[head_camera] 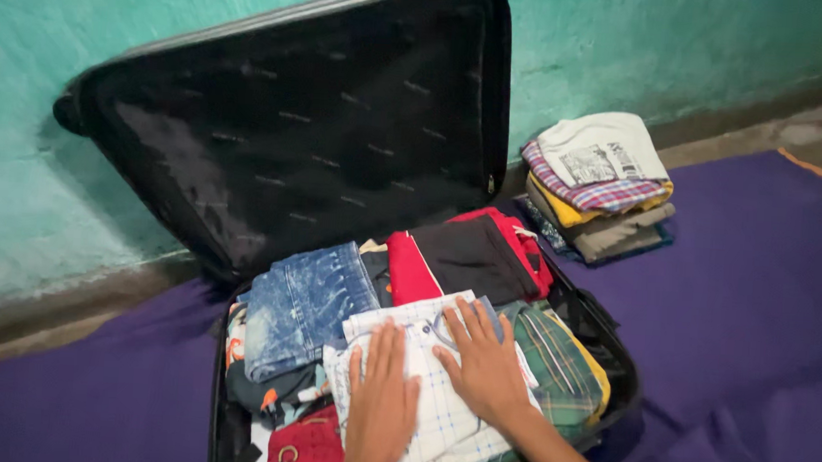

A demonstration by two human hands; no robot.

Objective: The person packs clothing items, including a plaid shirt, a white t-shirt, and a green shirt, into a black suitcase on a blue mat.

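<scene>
Left hand point(380, 398) and right hand point(485, 361), fingers spread flat, holding nothing, press white checked shirt point(431, 391) at suitcase point(611, 349) front edge; folded jeans point(299, 305) beside.

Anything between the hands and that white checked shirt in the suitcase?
Nothing visible. The left hand and right hand both lie flat, palms down, directly on the white checked shirt, which sits on top of the other folded clothes in the open suitcase.
</scene>
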